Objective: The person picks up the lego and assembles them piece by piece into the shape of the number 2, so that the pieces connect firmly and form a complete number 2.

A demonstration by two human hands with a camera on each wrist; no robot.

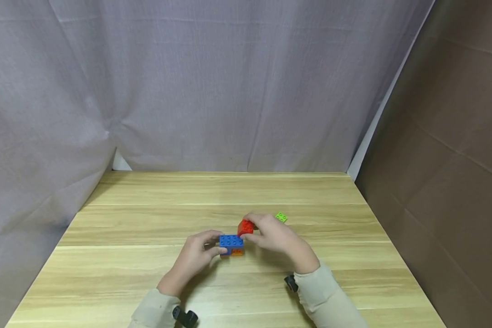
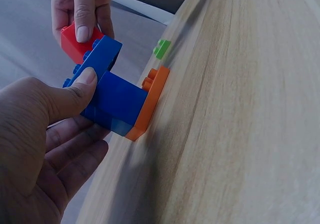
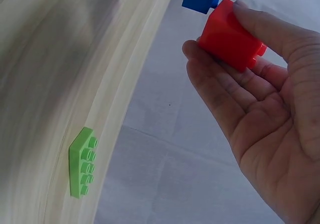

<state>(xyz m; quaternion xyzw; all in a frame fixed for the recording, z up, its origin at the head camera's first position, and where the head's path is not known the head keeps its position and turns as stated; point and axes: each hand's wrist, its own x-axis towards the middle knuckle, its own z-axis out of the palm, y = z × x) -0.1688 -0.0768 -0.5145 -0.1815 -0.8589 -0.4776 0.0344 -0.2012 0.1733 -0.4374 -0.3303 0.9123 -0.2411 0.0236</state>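
Note:
Low over the table, my left hand [image 1: 197, 250] grips the upper blue brick [image 1: 231, 240] of a small stack between thumb and fingers. In the left wrist view that blue brick sits across a second blue brick [image 2: 120, 102], with a flat orange brick [image 2: 149, 104] at the bottom. My right hand [image 1: 275, 234] pinches a red brick [image 1: 245, 227] by its sides. The red brick's lower edge is right at the studs on the right end of the upper blue brick, as the right wrist view also shows.
A flat light green brick [image 1: 281, 217] with studs lies on the wooden table [image 1: 147, 218], just beyond my right hand. Grey cloth [image 1: 188, 91] hangs behind the table's far edge, and a brown cloth [image 1: 447, 136] hangs along the right side.

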